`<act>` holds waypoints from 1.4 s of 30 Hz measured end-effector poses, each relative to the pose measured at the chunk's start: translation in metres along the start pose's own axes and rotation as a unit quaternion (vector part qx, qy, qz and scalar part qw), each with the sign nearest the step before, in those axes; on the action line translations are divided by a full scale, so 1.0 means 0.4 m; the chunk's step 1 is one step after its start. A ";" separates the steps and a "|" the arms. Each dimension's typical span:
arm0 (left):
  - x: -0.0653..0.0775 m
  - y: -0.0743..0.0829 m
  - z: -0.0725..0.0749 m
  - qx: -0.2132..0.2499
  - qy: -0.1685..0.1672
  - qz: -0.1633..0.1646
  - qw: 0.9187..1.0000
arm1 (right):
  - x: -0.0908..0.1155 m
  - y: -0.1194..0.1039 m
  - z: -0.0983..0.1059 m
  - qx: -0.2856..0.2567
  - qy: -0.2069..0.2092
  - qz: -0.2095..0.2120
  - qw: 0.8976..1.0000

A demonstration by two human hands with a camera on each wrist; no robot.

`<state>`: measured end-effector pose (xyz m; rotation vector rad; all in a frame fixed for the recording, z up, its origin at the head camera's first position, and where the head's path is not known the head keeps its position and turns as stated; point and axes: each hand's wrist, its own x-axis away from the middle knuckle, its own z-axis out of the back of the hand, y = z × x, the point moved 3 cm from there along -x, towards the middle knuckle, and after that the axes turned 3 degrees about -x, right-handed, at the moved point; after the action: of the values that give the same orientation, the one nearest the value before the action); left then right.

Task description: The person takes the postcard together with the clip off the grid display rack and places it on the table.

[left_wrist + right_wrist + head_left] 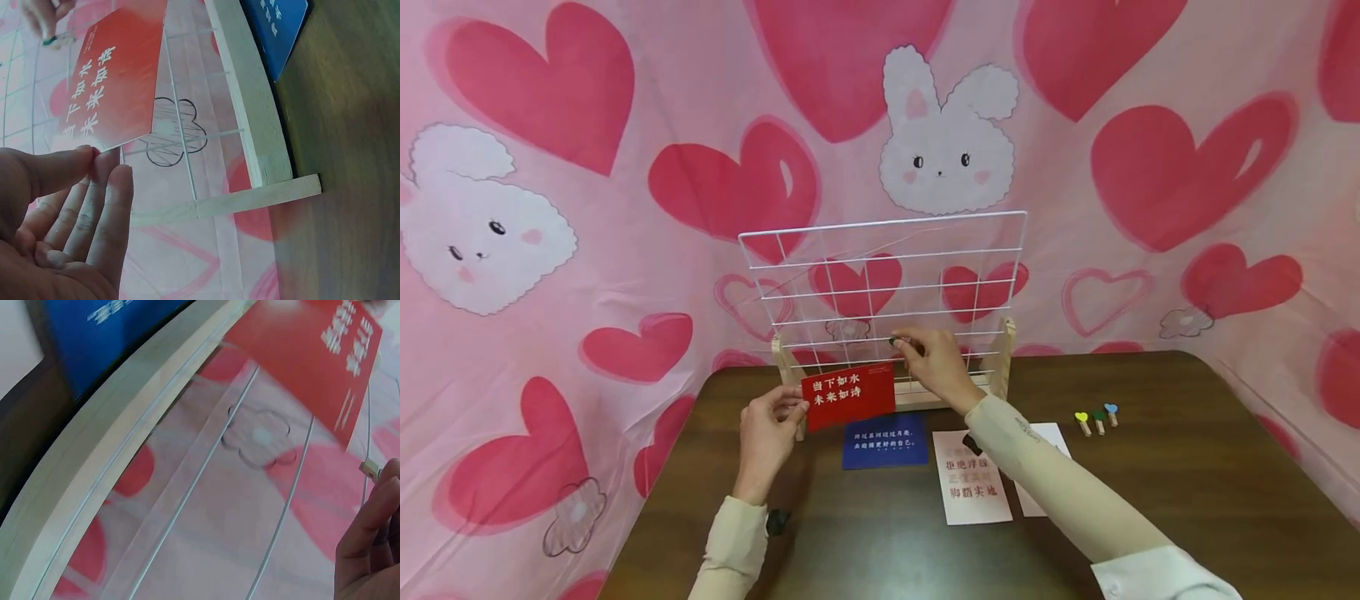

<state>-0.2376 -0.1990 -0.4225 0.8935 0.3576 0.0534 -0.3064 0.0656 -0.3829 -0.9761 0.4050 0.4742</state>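
My left hand (772,433) pinches the left edge of a red card (850,398) with white lettering, thumb in front. The card is held up before the lower part of a white wire grid (880,304). My right hand (936,364) is above and to the right of the card, pinching a small wooden clip (370,469) near the grid wires. A dark green tip (49,41) of the clip shows in the left wrist view. The clip and the card are apart.
The grid stands in a wooden base (275,150). A blue card (885,442) lies before it, with a white card (973,500) and another pale card (1051,437), partly hidden by my right sleeve, to the right. Several heart-topped clips, among them a yellow one (1082,423), lie farther right.
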 end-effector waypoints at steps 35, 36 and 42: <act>0.128 -0.069 -0.050 0.128 -0.192 0.101 0.968 | 0.245 0.271 0.431 0.070 0.108 -0.173 0.977; 0.133 -0.073 -0.051 0.131 -0.197 0.103 0.966 | 0.254 0.282 0.441 0.069 0.104 -0.180 0.976; 0.156 -0.087 -0.059 0.139 -0.213 0.105 0.961 | 0.290 0.327 0.494 0.063 0.102 -0.220 0.968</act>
<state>-0.1902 -0.1912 -0.4803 1.1885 -0.1379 0.0062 -0.2602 0.3202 -0.4349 -0.9599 0.3825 -0.0557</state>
